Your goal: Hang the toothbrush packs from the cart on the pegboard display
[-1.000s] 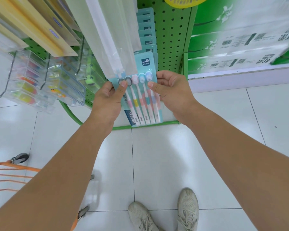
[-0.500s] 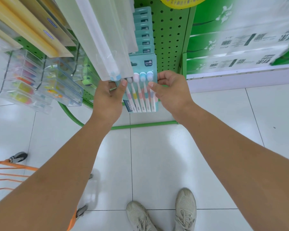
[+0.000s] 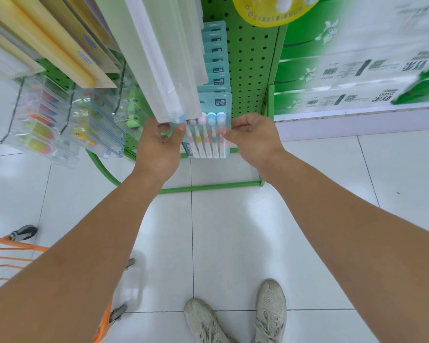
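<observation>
A person stands facing a green pegboard display (image 3: 250, 60), both bare arms stretched forward and down. Between the two hands is a teal toothbrush pack (image 3: 212, 125), held upright against the front of a row of matching teal packs (image 3: 215, 58) that hang on the pegboard above and behind it. The pack shows a row of brushes with pink, yellow and blue bands on white handles.

The left hand (image 3: 159, 142) has its thumb and fingers curled round the pack's left edge, pinching it. The right hand (image 3: 253, 134) pinches the pack's right edge between thumb and curled fingers. Both hands sit at about mid-height on the pack, level with the brush necks.

Directly above the left hand, long frosted white packets (image 3: 164, 58) hang out from the display, their lower ends covering the pack's upper left corner. Further left of the left hand hang yellow boxed items (image 3: 60, 45), and below them clear plastic cases (image 3: 47, 120) with colourful contents on wire hooks.

To the right of the right hand are stacked green and white printed packages (image 3: 356, 70), blurred.

Below the hands is white tiled floor (image 3: 233, 231). The person's pale trainers (image 3: 235, 315) are nearest the viewer, and part of an orange cart (image 3: 8, 256) with a wheel lies under the left forearm.
</observation>
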A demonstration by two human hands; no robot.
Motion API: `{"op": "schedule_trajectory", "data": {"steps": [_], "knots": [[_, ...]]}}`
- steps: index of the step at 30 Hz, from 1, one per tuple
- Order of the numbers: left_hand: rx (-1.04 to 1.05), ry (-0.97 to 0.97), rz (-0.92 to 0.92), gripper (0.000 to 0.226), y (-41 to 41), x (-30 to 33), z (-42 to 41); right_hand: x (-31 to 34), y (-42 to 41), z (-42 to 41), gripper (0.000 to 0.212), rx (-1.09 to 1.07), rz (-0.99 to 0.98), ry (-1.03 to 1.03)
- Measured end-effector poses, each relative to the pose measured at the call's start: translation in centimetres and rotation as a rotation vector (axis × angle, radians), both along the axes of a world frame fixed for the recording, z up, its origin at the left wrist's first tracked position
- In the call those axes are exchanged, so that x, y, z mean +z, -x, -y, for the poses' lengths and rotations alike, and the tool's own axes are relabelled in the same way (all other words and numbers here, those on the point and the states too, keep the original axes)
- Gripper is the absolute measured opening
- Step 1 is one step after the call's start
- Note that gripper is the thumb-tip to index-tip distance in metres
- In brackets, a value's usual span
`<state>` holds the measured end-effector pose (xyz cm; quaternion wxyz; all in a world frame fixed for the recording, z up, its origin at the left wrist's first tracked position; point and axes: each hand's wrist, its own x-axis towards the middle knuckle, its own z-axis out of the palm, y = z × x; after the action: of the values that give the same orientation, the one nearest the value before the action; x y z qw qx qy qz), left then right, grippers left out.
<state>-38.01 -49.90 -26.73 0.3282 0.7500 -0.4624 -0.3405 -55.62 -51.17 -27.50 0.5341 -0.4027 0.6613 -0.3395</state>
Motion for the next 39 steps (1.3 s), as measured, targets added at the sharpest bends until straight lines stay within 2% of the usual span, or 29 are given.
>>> {"op": "schedule_trajectory", "data": {"steps": [4, 6, 8, 11, 16, 17, 19, 22, 24, 29, 34, 36, 39], "knots": [[0.008, -0.244, -0.089, 0.047, -1.7, 1.8, -1.9, 1.2, 0.3, -2.6, 0.03, -0.053, -0.105, -0.194], [-0.039, -0.379, -0.167, 0.027, -2.6, 3.5, -3.4, 2.6, 0.1, -4.7, 0.03, -0.023, -0.085, -0.322], [-0.104, -0.441, -0.201, 0.01, -3.4, 6.0, -5.3, 5.2, -0.5, -6.8, 0.027, 0.1, -0.014, -0.398], [-0.127, -0.477, -0.217, 0.009, -4.7, 10.3, -8.1, 10.4, -2.5, -9.2, 0.024, 0.261, 0.035, -0.411], [-0.103, -0.453, -0.238, 0.01, -6.6, 19.3, -12.8, 21.4, -5.8, -12.2, 0.012, 0.312, 0.016, -0.274], [-0.048, -0.441, -0.239, 0.012, -8.4, 22.4, -15.6, 24.4, -7.9, -13.8, 0.01, 0.372, 0.017, -0.269], [-0.055, -0.386, -0.253, 0.011, -8.9, 24.2, -17.3, 26.6, -8.7, -14.8, 0.007, 0.365, 0.029, -0.256], [0.076, -0.322, -0.221, 0.009, -14.0, 27.4, -21.9, 30.7, -14.1, -17.3, 0.012, 0.526, 0.041, -0.214], [0.169, -0.291, -0.168, 0.019, -18.3, 28.4, -24.8, 32.7, -18.6, -19.0, 0.013, 0.63, 0.08, -0.184], [0.348, -0.357, 0.167, 0.022, -31.6, 27.1, -33.7, 32.2, -31.8, -23.7, 0.012, 0.932, -0.008, -0.096], [0.435, -0.522, 0.278, 0.034, -45.5, 24.7, -42.5, 27.7, -47.2, -28.9, 0.015, 1.082, -0.117, 0.04], [0.398, -0.568, 0.301, 0.039, -50.0, 24.2, -45.2, 25.4, -53.8, -31.4, 0.024, 1.136, -0.127, -0.021], [0.228, -0.672, 0.337, 0.046, -54.7, 23.1, -48.1, 20.8, -61.8, -35.0, 0.056, 1.263, -0.303, -0.099]]}}
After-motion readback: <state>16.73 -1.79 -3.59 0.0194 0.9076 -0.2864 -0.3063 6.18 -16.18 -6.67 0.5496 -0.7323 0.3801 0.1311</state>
